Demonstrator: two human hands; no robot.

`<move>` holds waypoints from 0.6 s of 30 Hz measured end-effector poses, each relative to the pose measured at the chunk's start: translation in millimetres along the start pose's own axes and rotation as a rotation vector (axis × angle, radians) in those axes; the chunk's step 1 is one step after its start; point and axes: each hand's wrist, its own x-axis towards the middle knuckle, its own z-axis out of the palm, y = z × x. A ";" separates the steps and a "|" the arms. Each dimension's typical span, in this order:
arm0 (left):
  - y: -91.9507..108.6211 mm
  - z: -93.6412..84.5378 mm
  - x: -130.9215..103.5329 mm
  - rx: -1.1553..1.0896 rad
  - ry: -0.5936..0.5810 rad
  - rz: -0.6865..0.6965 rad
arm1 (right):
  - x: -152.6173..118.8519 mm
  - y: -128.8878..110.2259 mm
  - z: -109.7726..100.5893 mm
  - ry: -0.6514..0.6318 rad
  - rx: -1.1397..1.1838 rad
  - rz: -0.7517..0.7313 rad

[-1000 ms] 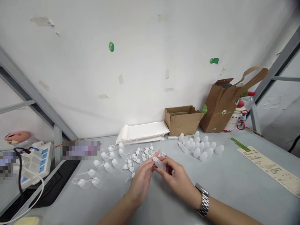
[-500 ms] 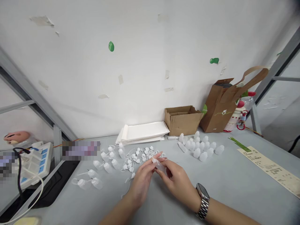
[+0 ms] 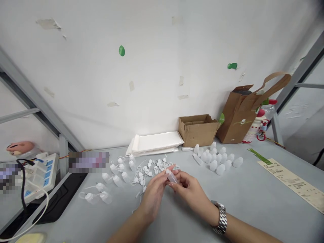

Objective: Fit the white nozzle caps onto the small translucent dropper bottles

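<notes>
Both of my hands meet over the grey table [image 3: 253, 199]. My right hand [image 3: 188, 190], with a metal watch on its wrist, grips a small translucent plastic bottle [image 3: 172, 177]. My left hand [image 3: 154, 192] pinches at the bottle's top end with thumb and fingertips. Just beyond my fingers lies a scatter of small white caps with loops [image 3: 149, 167]. Left of it lie several capped bottles [image 3: 111, 179]. A cluster of uncapped bottles [image 3: 217, 158] stands to the right.
A stack of white sheets [image 3: 154, 143] and an open cardboard box [image 3: 197, 130] sit against the wall. A brown paper bag [image 3: 240, 118] stands to the right, with a printed paper strip [image 3: 291, 182] near the right edge. A power strip [image 3: 37, 173] and cables lie far left.
My hands stay together on the bottle; the right hand has turned it slightly and the fingers have shifted. The view has drifted a little.
</notes>
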 end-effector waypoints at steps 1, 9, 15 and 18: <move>-0.5 -0.5 0.3 -0.008 -0.001 0.002 | 1.3 0.0 0.2 -0.015 0.054 0.027; -1.9 -3.6 2.5 -0.031 -0.006 0.009 | 7.3 -3.3 -0.4 -0.131 0.290 0.141; -0.7 -2.6 1.8 -0.057 0.012 -0.007 | 6.8 -3.5 -1.9 -0.154 0.308 0.166; 0.9 -2.1 2.6 -0.068 0.018 -0.015 | 6.7 -5.1 -3.1 -0.165 0.324 0.175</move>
